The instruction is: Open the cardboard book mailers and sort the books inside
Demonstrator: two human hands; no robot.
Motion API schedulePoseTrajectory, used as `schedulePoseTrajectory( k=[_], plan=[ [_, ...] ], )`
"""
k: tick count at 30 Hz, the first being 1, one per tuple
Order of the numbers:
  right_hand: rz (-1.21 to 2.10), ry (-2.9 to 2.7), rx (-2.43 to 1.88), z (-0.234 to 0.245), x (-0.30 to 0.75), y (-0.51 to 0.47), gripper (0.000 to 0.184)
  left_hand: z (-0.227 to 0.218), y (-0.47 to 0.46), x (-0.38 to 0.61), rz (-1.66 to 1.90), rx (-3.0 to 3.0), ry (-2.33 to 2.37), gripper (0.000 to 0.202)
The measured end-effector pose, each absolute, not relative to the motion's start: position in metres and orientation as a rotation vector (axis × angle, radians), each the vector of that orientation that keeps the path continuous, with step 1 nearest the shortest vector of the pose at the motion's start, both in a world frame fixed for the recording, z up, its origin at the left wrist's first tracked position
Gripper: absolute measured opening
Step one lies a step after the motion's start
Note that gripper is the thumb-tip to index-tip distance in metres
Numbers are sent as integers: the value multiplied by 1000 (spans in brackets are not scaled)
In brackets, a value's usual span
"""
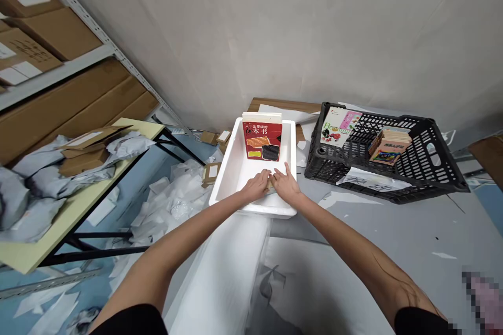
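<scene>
A white foam box (223,183) sits in front of me, and both hands are inside its near end. A red-covered book (262,140) with pale pages stands upright against the box's far end, apart from my fingers. My left hand (257,184) has its fingers curled together. Meeting it from the other side, my right hand (286,184) bends most fingers inward while one points up. Between and below the fingertips a small flat brownish thing (269,186) shows; the hands hide most of it, so its kind is unclear.
To the right stands a black plastic crate (365,178) with a magazine (338,126) and a stack of small books (390,145). At left, a table (98,183) bears grey parcels. Cardboard boxes (47,26) fill a shelf. Loose white wrapping (168,204) covers the floor.
</scene>
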State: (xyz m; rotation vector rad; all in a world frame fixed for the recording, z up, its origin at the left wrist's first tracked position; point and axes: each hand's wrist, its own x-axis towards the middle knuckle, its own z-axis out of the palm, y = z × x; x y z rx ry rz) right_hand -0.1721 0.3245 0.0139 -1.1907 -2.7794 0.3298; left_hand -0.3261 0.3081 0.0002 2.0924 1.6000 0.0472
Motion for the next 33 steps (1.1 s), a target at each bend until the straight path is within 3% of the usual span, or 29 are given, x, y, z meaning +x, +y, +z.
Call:
schedulePoseTrajectory(
  k=[4,10,15,21,28,33],
  plan=[
    [385,-2672,-1146,15,-167,326,41,2,310,-315,-168,2025,1680,56],
    [459,-2322,-1335,17,-148,325,40,9,322,-298,-133,1891,1886,41],
    [524,-2113,-1380,3,-137,319,35,10,328,-258,-87,1678,2023,40],
    [584,-2186,-1358,0,-133,314,35,8,336,-248,-118,1440,1869,58],
    [562,-2198,-1425,5,-137,312,38,17,334,-255,31,1264,1784,60],
    [514,-2276,-1469,8,-136,312,38,23,341,-269,-99,1421,1383,71]
  ],
)
